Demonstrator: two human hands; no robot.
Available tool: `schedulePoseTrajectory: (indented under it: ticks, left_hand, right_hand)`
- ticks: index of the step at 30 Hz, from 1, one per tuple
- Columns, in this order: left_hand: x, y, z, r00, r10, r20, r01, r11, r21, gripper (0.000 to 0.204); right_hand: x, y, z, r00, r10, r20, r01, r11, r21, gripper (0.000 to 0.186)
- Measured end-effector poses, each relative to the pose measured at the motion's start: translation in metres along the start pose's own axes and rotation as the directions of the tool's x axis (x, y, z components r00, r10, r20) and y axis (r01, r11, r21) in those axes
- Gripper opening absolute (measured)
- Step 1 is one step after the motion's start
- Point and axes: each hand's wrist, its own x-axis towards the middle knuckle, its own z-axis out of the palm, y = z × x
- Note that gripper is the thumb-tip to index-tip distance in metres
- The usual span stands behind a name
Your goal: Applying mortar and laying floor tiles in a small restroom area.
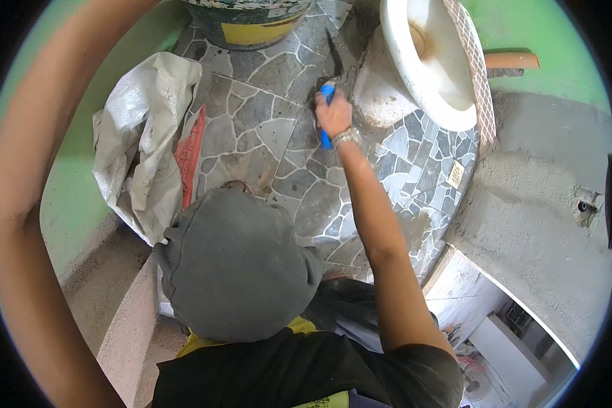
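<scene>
The right hand (332,114) grips a blue-handled trowel (330,88), working mortar at the white toilet base (381,102), probably mid-pointing; the left hand is out of frame.

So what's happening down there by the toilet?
A person crouches on a stone-pattern tiled floor. Their right hand grips a blue-handled trowel, its dark blade pointing at the floor beside the base of a white toilet. The left arm reaches up out of view. A crumpled white sack lies to the left.
</scene>
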Motion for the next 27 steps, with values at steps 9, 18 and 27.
schedulePoseTrajectory:
  ticks: [9, 18, 27]
  left_hand:
    - [0.003, -0.011, 0.001, 1.000, 0.029, 0.002, -0.029, 0.999, -0.043, 0.059]
    - [0.008, -0.022, 0.008, 0.993, 0.101, -0.054, -0.104, 0.993, -0.062, 0.048]
    - [0.004, -0.016, 0.000, 0.998, 0.051, 0.028, -0.049, 0.996, -0.072, 0.045]
  right_hand:
    - [0.099, -0.031, -0.006, 0.997, 0.071, 0.019, -0.070, 0.996, -0.051, 0.053]
    - [0.136, -0.030, -0.012, 0.956, 0.292, -0.021, -0.290, 0.955, 0.056, 0.049]
    - [0.109, -0.030, -0.016, 0.938, 0.338, 0.073, -0.346, 0.925, 0.160, 0.052]
